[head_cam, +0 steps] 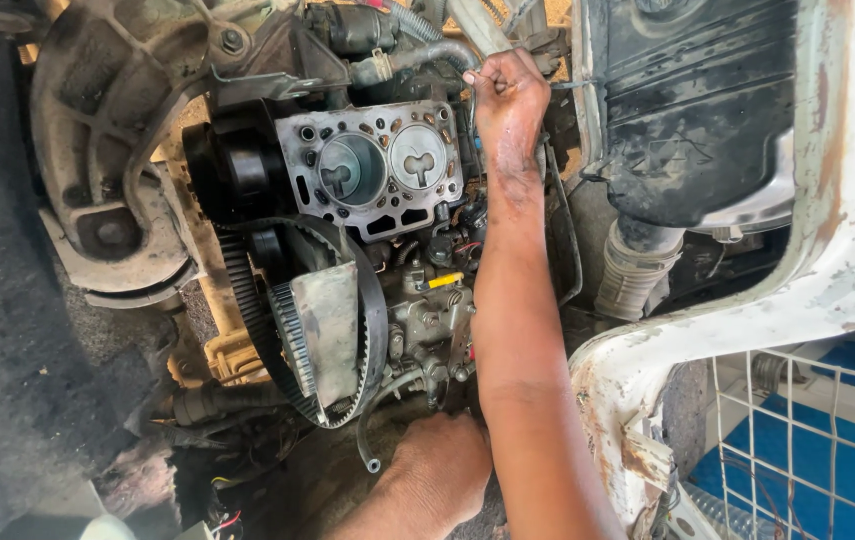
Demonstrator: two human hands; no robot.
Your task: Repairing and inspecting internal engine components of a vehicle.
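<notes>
A person's right hand (509,95) reaches past the exposed engine block (372,168), its grip pinched shut on a thin wire (569,86) just beyond the block's far edge. The left hand (442,478) rests below the block, near the toothed timing belt (257,310); whether its fingers hold anything cannot be told.

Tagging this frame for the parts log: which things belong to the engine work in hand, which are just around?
In hand:
right hand gripping a thin wire
left hand low by the pump assembly
cylinder head
toothed belt

Just around:
white wire basket
black cover
ribbed hose
</notes>
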